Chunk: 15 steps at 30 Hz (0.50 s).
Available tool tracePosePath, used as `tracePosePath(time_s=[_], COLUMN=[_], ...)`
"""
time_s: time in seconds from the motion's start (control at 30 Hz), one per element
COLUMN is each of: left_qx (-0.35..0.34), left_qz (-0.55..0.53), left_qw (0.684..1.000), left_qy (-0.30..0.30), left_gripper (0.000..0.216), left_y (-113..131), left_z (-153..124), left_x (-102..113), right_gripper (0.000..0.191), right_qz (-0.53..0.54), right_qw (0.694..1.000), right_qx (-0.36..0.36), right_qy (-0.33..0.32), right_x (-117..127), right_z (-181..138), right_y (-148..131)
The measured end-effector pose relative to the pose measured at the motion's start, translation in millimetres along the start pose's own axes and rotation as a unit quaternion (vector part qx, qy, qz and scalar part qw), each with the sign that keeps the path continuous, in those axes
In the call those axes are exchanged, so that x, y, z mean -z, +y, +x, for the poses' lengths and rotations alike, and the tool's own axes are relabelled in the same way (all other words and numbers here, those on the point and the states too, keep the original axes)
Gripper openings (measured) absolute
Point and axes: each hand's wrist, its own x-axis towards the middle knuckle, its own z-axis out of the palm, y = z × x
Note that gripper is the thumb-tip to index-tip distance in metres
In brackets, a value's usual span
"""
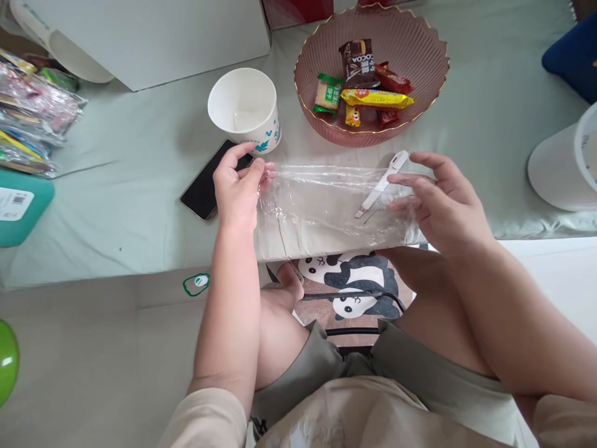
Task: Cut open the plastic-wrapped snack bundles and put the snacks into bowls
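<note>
Between my two hands a thin sheet of clear plastic film (321,199) is stretched above the table's front edge; whether it is a bag I cannot tell. My left hand (240,186) pinches its left end between thumb and fingers. At the other end my right hand (441,199) holds the film, the index finger raised and some fingers behind the plastic. A white utility knife (381,186) lies slanted on the cloth, partly seen through the film. Just beyond my left hand are a black phone (205,186) and a white paper cup (242,106) with blue leaf prints.
A pink ribbed bowl (317,118) with wrapped snacks stands at the back. Packaged items (37,118) and a teal case (23,211) lie left, below a white box (186,37). A white container (555,168) stands right. A panda-print stool (321,292) is under the table edge.
</note>
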Motion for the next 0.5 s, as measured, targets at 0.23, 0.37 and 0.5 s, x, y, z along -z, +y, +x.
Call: tracePosePath(time_s=[0.23, 0.37, 0.5], left_qx=[0.031, 0.062, 0.033], left_qz=[0.013, -0.017, 0.011], left_qw=[0.999, 0.995, 0.996], left_qy=[0.026, -0.078, -0.081], left_gripper=[0.035, 0.053, 0.068], left_y=[1.3, 7.3, 4.1], left_z=[1.0, -7.0, -10.8], left_x=[5.7, 8.5, 6.9], right_gripper=[0.038, 0.037, 0.038], right_qz=[-0.064, -0.077, -0.112], right_qw=[0.993, 0.992, 0.991], right_qx=[-0.039, -0.001, 0.027], right_qy=[0.096, 0.099, 0.074], right_x=[-0.6, 3.2, 5.5], right_z=[6.4, 10.3, 11.3], right_y=[4.3, 12.5, 16.6])
